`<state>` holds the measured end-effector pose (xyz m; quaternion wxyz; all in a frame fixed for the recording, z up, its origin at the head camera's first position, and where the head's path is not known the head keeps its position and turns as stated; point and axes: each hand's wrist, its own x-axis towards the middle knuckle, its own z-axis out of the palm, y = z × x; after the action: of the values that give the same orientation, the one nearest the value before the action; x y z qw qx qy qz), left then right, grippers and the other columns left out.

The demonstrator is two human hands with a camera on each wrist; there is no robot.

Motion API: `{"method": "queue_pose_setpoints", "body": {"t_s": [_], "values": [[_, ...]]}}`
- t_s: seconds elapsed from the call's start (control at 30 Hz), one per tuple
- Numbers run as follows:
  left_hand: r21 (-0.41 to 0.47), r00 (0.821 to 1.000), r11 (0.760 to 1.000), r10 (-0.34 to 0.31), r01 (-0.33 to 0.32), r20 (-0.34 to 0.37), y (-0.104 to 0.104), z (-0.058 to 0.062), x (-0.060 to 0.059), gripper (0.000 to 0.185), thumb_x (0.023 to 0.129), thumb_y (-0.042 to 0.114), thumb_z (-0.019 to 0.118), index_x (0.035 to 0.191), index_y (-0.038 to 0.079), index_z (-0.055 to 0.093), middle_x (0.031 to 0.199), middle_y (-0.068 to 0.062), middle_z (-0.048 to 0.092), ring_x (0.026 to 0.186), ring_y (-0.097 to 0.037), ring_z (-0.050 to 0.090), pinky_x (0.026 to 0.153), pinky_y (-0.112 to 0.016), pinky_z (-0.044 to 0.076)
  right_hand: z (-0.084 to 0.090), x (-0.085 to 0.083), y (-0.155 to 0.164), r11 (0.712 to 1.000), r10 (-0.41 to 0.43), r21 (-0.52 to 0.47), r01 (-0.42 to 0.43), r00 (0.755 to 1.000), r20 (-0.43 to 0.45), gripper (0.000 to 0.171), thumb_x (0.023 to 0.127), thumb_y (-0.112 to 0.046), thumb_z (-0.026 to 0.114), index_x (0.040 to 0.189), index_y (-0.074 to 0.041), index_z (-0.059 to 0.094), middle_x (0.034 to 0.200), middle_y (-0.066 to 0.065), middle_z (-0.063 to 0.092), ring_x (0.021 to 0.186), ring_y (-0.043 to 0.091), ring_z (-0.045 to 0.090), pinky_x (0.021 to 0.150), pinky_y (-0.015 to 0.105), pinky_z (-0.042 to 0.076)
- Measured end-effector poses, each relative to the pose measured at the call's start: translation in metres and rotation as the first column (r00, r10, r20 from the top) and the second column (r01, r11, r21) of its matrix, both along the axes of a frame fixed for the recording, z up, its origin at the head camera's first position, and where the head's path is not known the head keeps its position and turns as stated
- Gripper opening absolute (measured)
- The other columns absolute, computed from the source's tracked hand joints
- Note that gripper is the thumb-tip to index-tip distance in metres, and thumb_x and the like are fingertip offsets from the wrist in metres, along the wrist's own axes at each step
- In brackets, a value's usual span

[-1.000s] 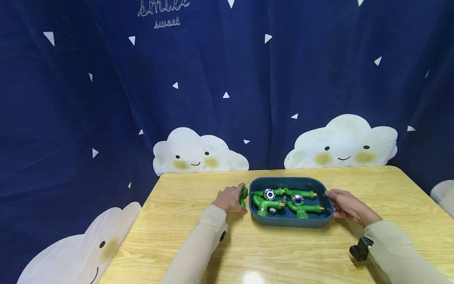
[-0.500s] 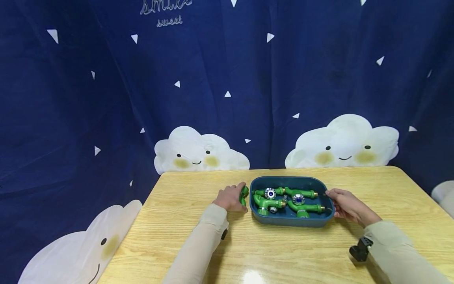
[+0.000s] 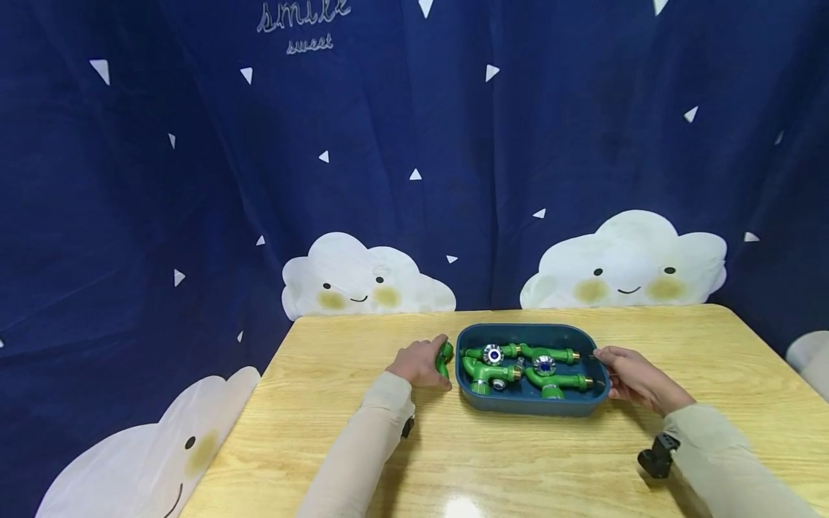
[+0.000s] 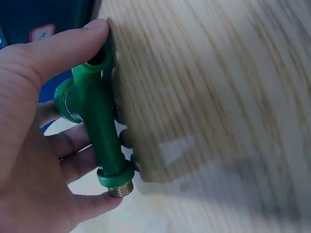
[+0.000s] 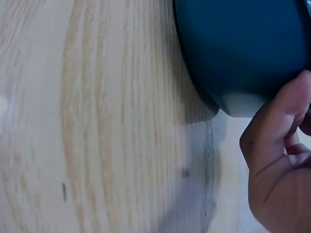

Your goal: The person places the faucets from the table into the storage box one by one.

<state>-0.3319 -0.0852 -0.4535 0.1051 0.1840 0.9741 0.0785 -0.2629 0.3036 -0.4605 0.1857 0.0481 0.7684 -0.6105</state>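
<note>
Against the navy cloud-print curtain, on the pale wooden table (image 3: 363, 345), we curl our left hand (image 3: 419, 365) round a green plastic tap with a brass thread (image 4: 99, 133) — just left of the dark blue oval tray (image 3: 527, 406), whose right end our right hand (image 3: 631, 378) grips.

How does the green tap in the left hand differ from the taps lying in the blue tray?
The held tap is gripped by the left hand outside the tray; the tray taps lie loose inside it. The tray taps show silver-and-blue handles; none shows on the held one. All are green with brass threads.
</note>
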Motion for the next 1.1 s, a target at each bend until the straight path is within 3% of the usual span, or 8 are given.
{"method": "queue_pose_setpoints", "body": {"t_s": [0.23, 0.67, 0.87, 1.1], "values": [[0.036, 1.000, 0.999, 0.030, -0.030, -0.006, -0.006, 0.001, -0.002, 0.099, 0.071, 0.047, 0.084, 0.152, 0.027, 0.032, 0.123, -0.009, 0.064, 0.108, -0.028, 0.064, 0.083, -0.043, 0.055, 0.001, 0.000, 0.001, 1.000, 0.004, -0.016, -0.004, 1.000, 0.004, 0.029, 0.109, -0.030, 0.030, 0.098, -0.008, 0.046, 0.070, -0.006, 0.045, 0.057, 0.004, 0.052, 0.055, 0.020, 0.053], [0.121, 0.998, 0.991, 0.055, -0.055, 0.007, -0.016, 0.010, 0.001, 0.100, 0.072, 0.046, 0.084, 0.154, 0.025, 0.031, 0.126, -0.011, 0.064, 0.111, -0.027, 0.063, 0.087, -0.041, 0.054, 0.002, 0.000, 0.000, 1.000, -0.011, 0.010, 0.010, 1.000, 0.017, 0.031, 0.108, -0.032, 0.031, 0.102, -0.006, 0.047, 0.069, -0.007, 0.046, 0.056, 0.004, 0.052, 0.055, 0.020, 0.053], [0.107, 0.998, 0.994, 0.037, -0.032, -0.044, -0.017, 0.017, 0.004, 0.097, 0.073, 0.046, 0.083, 0.152, 0.024, 0.032, 0.116, -0.009, 0.065, 0.101, -0.023, 0.063, 0.078, -0.037, 0.053, 0.002, 0.001, 0.001, 1.000, 0.005, 0.003, -0.005, 1.000, 0.008, 0.031, 0.109, -0.034, 0.032, 0.101, -0.008, 0.048, 0.067, -0.007, 0.048, 0.055, 0.004, 0.053, 0.054, 0.020, 0.053], [0.097, 0.995, 0.995, 0.029, -0.020, -0.095, -0.012, 0.031, 0.007, 0.094, 0.074, 0.047, 0.082, 0.151, 0.025, 0.033, 0.116, -0.007, 0.065, 0.101, -0.023, 0.063, 0.076, -0.037, 0.053, 0.000, 0.000, 0.002, 1.000, 0.001, 0.001, -0.001, 1.000, 0.018, 0.032, 0.108, -0.034, 0.032, 0.100, -0.008, 0.048, 0.069, -0.007, 0.048, 0.056, 0.004, 0.053, 0.054, 0.020, 0.053]]}}
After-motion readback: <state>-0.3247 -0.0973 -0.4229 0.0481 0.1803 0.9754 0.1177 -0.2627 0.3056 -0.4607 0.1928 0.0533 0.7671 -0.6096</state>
